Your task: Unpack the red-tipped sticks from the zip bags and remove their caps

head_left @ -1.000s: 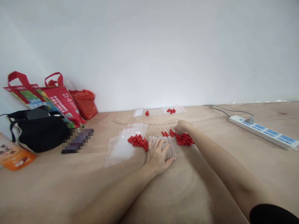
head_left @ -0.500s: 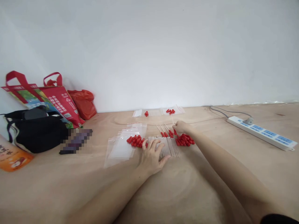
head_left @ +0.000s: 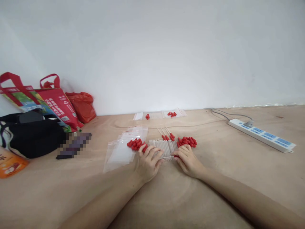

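Note:
Between my hands lies a row of thin clear glass tubes [head_left: 169,147]. My left hand [head_left: 149,160] rests over their left end, thumb and fingertips closed on one tube at the near edge. My right hand [head_left: 189,159] pinches a red rubber bulb [head_left: 176,156] at the right end of that tube; the exact joint is too small to make out. A pile of red bulbs [head_left: 135,144] lies by my left fingers, and another red pile [head_left: 190,141] sits just beyond my right hand. Behind the row, several droppers [head_left: 172,136] with red bulbs lie with their tubes pointing away.
Clear zip bags [head_left: 122,148] overlap on the left. By the wall lie more bags with red bulbs [head_left: 172,114]. A power strip [head_left: 262,135] with a grey cable stands right. Shopping bags [head_left: 59,106], a black bag [head_left: 33,136] and a pixelated flat object [head_left: 75,146] are left.
My right hand has left the dropper at the back and come toward me, now pinching a red bulb beside the tubes. My left hand stays over the tubes, its thumb closer in. The view shifted slightly.

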`<action>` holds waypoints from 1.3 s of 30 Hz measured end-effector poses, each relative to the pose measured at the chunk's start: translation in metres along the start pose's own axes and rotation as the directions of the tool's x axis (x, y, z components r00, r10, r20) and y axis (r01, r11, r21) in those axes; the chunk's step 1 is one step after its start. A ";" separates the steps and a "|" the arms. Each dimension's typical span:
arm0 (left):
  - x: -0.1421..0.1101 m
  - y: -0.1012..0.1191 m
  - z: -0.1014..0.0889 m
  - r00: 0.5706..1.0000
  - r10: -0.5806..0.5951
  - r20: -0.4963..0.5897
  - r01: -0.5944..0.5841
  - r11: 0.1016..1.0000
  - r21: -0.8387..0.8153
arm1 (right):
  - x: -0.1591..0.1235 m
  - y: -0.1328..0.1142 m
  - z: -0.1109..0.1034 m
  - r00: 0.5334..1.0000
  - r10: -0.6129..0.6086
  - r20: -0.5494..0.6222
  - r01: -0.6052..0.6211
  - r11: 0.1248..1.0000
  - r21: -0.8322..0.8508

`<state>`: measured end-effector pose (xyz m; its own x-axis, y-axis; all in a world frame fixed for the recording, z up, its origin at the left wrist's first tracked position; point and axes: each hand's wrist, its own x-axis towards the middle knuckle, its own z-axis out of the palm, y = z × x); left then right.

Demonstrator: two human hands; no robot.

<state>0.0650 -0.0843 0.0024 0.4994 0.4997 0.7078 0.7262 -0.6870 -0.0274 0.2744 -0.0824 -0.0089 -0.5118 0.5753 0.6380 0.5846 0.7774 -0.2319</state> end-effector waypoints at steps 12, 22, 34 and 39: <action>-0.004 0.002 0.001 0.990 0.134 -0.046 -0.134 0.991 -0.009 | -0.005 -0.005 -0.005 0.974 -0.179 -0.140 0.135 0.951 -0.278; -0.009 -0.011 -0.005 0.994 0.078 -0.076 -0.079 0.997 -0.015 | -0.014 0.011 -0.012 0.981 -0.144 -0.131 0.119 0.976 -0.181; 0.005 -0.015 0.013 1.000 0.023 0.014 -0.022 0.999 -0.030 | -0.011 0.049 -0.026 0.820 0.406 -0.404 -0.430 0.902 0.034; 0.028 -0.010 0.028 0.996 0.022 0.083 -0.018 0.999 -0.049 | -0.011 0.063 -0.036 0.617 0.672 -0.409 -0.619 0.735 0.276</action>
<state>0.0846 -0.0483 0.0029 0.5526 0.5268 0.6459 0.6931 -0.7208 -0.0052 0.3396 -0.0493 -0.0037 0.3351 0.7735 0.5380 0.5727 0.2862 -0.7682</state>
